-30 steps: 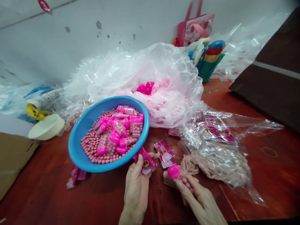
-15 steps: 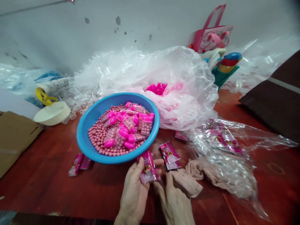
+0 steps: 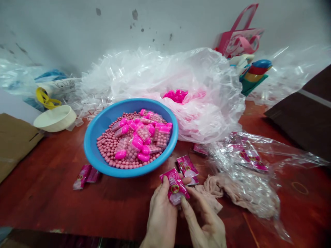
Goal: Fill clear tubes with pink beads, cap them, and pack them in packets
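Observation:
A shiny pink sachet (image 3: 175,186) with a round emblem and a clear lower part lies across the fingers of my left hand (image 3: 162,212), whose thumb presses on its left edge. My right hand (image 3: 203,217) pinches the sachet's lower right corner, thumb in front and fingers partly hidden behind. Just beyond my hands, more pink sachets (image 3: 186,166) overlap on the table. Ahead and to the left stands a blue basin (image 3: 89,151) of pink beads (image 3: 108,150), topped with small clear bottles (image 3: 142,132) that have bright pink caps and hold beads.
A beige cloth (image 3: 214,187) and a crumpled clear bag (image 3: 245,186) with sachets inside lie on the right. Two sachets (image 3: 82,176) rest left of the basin. Behind it bulges a big plastic bag (image 3: 201,120). A white bowl (image 3: 55,119) and cardboard (image 3: 15,144) are at left.
Both hands and the held sachet have shifted right in view, and the sachet has tilted. My right hand has come up from beside it to grip its lower corner.

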`<state>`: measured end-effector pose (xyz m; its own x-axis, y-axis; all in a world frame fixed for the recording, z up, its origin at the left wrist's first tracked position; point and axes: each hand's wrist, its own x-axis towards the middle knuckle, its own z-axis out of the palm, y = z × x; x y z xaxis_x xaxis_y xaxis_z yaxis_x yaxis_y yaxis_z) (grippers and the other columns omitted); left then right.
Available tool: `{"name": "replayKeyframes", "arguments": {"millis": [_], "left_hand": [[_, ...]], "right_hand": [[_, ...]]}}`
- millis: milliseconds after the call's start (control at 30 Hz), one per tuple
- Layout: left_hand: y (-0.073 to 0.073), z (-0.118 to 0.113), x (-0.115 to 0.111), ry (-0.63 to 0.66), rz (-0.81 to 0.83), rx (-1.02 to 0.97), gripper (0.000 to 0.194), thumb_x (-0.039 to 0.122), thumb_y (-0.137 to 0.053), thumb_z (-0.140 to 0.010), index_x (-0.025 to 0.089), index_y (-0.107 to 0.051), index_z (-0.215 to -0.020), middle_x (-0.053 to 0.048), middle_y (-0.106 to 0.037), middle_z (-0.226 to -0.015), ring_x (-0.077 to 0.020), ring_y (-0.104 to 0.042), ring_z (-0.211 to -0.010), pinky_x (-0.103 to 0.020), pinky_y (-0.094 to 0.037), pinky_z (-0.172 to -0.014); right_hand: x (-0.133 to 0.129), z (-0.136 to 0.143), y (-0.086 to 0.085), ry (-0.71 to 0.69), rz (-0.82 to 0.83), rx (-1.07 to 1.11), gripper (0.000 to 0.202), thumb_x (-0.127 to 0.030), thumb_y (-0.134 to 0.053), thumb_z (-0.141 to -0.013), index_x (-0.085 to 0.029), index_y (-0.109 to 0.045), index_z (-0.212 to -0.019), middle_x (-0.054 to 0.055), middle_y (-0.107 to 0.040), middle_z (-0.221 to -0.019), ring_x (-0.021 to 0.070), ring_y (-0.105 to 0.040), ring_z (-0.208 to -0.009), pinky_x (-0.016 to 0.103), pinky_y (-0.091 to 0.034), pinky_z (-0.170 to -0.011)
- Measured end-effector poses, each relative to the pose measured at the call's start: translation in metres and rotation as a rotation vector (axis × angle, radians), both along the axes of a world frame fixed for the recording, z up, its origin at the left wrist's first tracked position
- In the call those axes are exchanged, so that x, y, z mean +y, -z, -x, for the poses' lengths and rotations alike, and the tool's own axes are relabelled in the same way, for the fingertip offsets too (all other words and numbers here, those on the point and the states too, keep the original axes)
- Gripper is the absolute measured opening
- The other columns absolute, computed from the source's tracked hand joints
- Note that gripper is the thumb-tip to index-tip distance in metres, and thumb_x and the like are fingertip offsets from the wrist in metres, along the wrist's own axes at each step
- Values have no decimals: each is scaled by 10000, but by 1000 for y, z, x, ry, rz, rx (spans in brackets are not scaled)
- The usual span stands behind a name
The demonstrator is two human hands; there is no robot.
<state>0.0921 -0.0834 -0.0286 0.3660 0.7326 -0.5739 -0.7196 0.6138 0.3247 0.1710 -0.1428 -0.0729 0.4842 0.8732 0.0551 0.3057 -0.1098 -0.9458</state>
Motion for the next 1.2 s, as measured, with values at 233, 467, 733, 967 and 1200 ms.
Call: {"name": "replayKeyframes", "arguments": {"millis": [233,467,733,967,1200], "left_hand": [[8,4,5,135,-3,-179,337,374,-506,-897,145,-746,-960,-135,-748,-1036,-319,-592,-1137,-476,-391,-1008],[-1,0,0,133,27,-52,332,434,-694,-744,114,-752,-808,-156,-761,-893,-334,-629,-1043,-422,-472,-904],[10,12,-2,42,-106,77,291,355,-624,-838,97,-750,-885,-131,-752,-881,-224,-663,-835,-299,-511,-712],[14,48,11,151,-165,404,142,213,-760,-688,101,-773,-774,-91,-739,-752,-145,-621,-592,-222,-532,-479],[11,56,8,418,-346,487,135,122,-785,-582,139,-797,-716,-85,-757,-703,-146,-633,-545,-211,-515,-489]], "right_hand": [[-6,-1,-4,-14,32,234,343,-292,-648,-819,-199,-651,-1149,71,-750,-971,189,-723,-802,235,-603,-665],[-4,3,4,42,49,255,298,-332,-657,-808,-197,-682,-1072,101,-724,-1048,184,-702,-750,244,-586,-586],[-3,-8,6,131,-4,280,239,-296,-655,-805,-193,-696,-1018,-20,-624,-566,96,-512,-410,199,-454,-398],[-4,-17,-1,-43,-32,148,164,-235,-637,-794,-264,-750,-908,36,-750,-858,143,-641,-540,233,-532,-485],[1,-23,-8,-264,-181,-89,222,-105,-614,-780,-265,-747,-859,14,-708,-754,172,-683,-702,232,-554,-628]]}}
